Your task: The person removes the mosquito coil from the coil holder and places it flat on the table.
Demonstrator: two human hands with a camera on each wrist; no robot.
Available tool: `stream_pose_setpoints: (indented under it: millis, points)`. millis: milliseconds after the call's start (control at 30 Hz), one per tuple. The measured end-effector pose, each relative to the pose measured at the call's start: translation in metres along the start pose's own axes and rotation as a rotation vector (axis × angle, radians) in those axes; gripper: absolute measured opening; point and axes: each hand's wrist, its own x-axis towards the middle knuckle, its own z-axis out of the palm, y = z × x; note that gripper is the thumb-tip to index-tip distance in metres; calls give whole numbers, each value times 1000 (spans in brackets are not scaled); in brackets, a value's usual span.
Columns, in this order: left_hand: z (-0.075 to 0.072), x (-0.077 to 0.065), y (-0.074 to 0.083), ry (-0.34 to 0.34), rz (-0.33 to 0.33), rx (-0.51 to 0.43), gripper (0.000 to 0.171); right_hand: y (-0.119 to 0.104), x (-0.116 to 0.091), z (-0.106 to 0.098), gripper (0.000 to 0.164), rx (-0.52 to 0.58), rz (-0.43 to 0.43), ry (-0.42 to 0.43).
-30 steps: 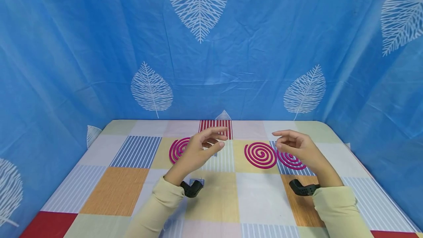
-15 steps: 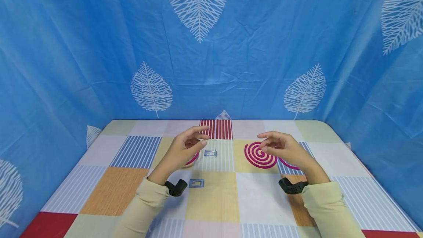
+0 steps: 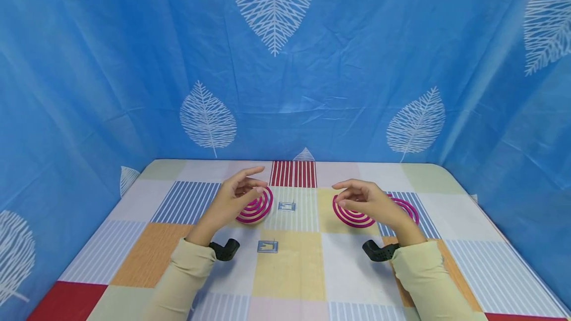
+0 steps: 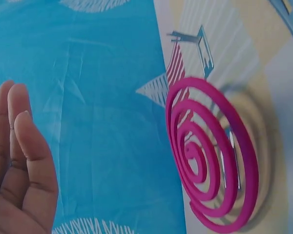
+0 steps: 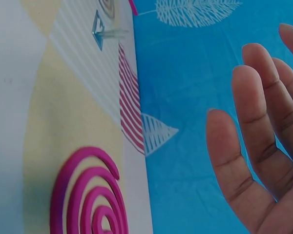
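Over the left side of the table hovers my left hand (image 3: pixel 233 198), fingers loosely bent and holding nothing. Behind it in the head view lies a pink mosquito coil (image 4: pixel 250 156), partly covered by the hand. The left wrist view shows this coil raised above the cloth, a metal stand under it. My right hand (image 3: pixel 363 199), also empty with relaxed fingers, is above a second pink mosquito coil (image 5: pixel 59 200). A third coil (image 3: pixel 416 212) lies to its right, partly hidden by the wrist. Between the hands are two small metal coil stands, one nearer (image 3: pixel 267 251), one farther (image 3: pixel 287 209).
A patchwork-patterned cloth (image 3: pixel 290 271) covers the table. Blue curtains with white leaf prints (image 3: pixel 339 63) enclose the back and both sides. Each wrist wears a black camera mount, such as the left one (image 3: pixel 226 250).
Both hands have drifted left with their fingers held much the same. The two metal stands have come into full view, and the left hand now covers the left coil's left part.
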Motion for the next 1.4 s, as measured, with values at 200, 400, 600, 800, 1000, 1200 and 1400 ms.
stream_pose_setpoints:
  millis: [200,400,600,800,1000,1200,1400]
  points:
    - [-13,0,-4,-30,-50,-46,54,4,10,11,36,27,30,-18]
    - [-24,0,-11,-43,-105,-53,57,9,21,23,37,82,44,-41]
    - [-36,0,-17,-18,-168,-20,57,11,29,34,41,134,68,-70]
    - [-44,-1,-23,-24,-204,0,57,15,38,47,44,180,94,-84]
    - [-51,-4,-31,-47,-255,20,61,15,45,60,46,194,102,-83]
    - [-54,-6,-38,-55,-331,48,59,13,53,73,47,169,131,-74]
    - [-57,-9,-41,-63,-367,83,58,12,60,85,44,156,145,-73]
